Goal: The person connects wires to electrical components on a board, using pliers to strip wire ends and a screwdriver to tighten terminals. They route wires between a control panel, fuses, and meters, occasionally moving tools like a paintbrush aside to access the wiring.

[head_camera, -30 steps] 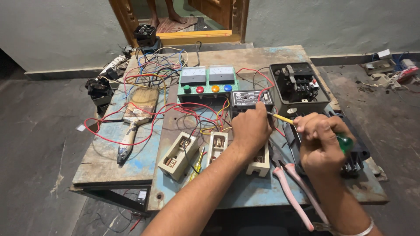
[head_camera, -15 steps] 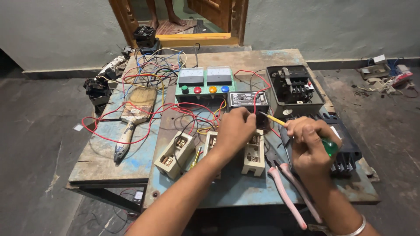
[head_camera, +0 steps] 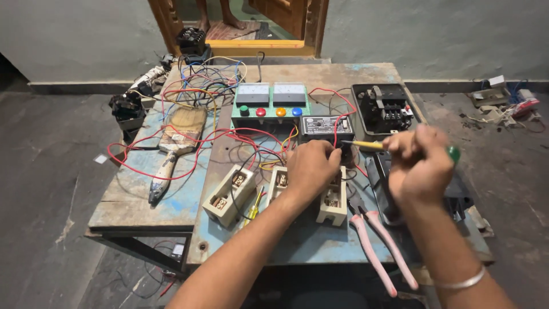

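Screwdriver [head_camera: 366,145]: clenched in right hand [head_camera: 420,163], shaft lying level, tip leftward toward black device [head_camera: 326,127] steadied beneath left hand [head_camera: 311,166] fingers.

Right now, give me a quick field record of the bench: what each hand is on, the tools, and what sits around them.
left hand: resting on the cream fuse holders, beside the small black device
right hand: grip closed on a yellow screwdriver, tip pointing toward the black device
pliers: pink handles, lying on the table near the right hand
green meter panel: behind the hands, four coloured buttons
paintbrush: lying on the left board among red wires
table: worn, blue-patched top
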